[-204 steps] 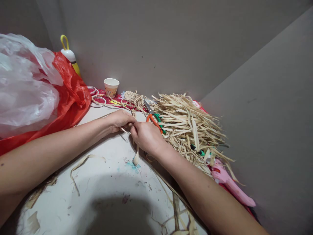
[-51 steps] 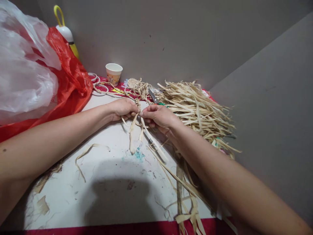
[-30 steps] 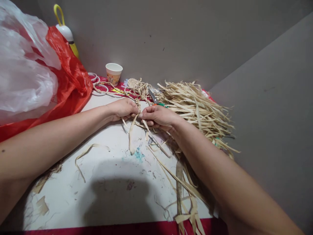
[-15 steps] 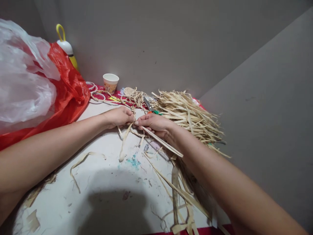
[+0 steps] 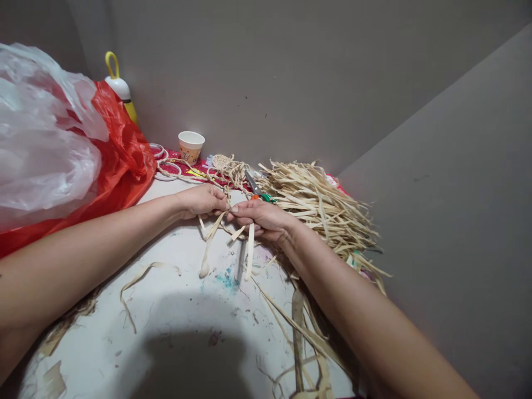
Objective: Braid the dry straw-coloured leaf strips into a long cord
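Two bare hands of yours meet at the middle of the table [image 5: 166, 316], both forearms reaching in from the near corners, left from the left and right from the right. Your left hand [image 5: 203, 200] is curled, knuckles up, its thumb and fingers pinching the cord [image 5: 228, 192] where it comes toward you from the far side. Your right hand [image 5: 264, 217] lies just beside it, thumb and forefinger pinching at the same spot, the other fingers bent underneath. So the cord sits between your hands, its worked end at your fingertips. Four pale strip ends [image 5: 250, 252] show below: two by your left hand, two by your right, one of these short. Counting the rest, you have one heap [image 5: 320, 205] of strips at far right, too tangled to number; one pair of scissors [image 5: 254, 185], partly covered, just beyond your right hand; one coiled disc [image 5: 222, 161] at the far edge; one cup [image 5: 190, 148], upright; at least two white rings [image 5: 166, 179] near it; and one bottle [image 5: 118, 87] at far left, behind two bags, one white [image 5: 50, 160], one red [image 5: 127, 152]. One curved scrap [image 5: 143, 272] lies alone on the left, nearer you than your hands.
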{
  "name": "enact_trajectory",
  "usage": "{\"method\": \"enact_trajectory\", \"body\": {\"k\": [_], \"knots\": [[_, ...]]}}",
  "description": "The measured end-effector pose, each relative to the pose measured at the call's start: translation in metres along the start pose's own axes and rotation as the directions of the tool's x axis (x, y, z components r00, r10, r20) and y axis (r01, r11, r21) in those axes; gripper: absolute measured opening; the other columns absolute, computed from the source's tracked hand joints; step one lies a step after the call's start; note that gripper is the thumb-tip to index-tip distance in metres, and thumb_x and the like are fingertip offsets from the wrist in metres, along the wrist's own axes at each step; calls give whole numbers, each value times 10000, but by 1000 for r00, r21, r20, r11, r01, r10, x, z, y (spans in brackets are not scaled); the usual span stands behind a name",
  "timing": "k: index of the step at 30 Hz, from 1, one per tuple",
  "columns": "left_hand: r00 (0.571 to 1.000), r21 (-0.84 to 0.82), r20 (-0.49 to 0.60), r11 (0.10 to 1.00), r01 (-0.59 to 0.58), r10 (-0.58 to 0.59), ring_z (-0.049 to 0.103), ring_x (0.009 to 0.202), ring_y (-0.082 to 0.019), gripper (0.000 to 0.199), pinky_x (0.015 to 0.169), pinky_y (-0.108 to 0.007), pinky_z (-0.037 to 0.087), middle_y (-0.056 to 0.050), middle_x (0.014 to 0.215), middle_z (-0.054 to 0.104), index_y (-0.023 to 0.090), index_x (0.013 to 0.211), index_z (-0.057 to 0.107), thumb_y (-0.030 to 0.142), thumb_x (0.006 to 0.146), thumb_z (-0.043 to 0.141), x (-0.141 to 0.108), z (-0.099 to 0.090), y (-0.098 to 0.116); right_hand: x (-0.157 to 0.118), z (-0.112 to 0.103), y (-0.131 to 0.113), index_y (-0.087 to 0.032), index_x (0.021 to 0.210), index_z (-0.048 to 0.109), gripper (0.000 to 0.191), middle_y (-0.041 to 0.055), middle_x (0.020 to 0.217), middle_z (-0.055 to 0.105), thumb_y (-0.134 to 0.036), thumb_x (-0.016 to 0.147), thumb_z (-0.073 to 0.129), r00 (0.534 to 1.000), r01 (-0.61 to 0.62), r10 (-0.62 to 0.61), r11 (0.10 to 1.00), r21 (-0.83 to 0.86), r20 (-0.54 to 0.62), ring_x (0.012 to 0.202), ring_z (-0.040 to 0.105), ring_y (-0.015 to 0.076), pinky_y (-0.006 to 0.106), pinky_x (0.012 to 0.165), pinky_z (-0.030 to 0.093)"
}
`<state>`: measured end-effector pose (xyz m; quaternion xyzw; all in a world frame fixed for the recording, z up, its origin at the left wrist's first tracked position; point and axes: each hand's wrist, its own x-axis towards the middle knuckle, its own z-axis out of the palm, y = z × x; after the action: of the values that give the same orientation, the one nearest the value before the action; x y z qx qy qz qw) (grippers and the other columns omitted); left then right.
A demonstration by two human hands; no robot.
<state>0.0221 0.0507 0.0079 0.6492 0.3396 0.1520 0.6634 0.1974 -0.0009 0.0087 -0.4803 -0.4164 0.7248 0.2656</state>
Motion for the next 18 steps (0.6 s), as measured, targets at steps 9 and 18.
{"method": "enact_trajectory", "body": {"k": [9,18], "knots": [[998,-16,61,1000,18,-17,308,347,-20,160,362,-174,162,41,458,476,128,609,580,136,768,586,0,-6,2,4,0,5,-100,736,566,105,-108,394,305,-166,816,550,1000,2,-2,996,93,-3,292,163,7,88,260,172],[998,72,52,997,32,-36,320,353,-20,105,368,-176,183,20,495,524,129,622,630,135,726,621,-2,-6,7,5,8,3,-115,673,526,170,-102,365,310,-158,837,520,995,-19,33,988,154,-90,264,158,9,88,240,149]]}}
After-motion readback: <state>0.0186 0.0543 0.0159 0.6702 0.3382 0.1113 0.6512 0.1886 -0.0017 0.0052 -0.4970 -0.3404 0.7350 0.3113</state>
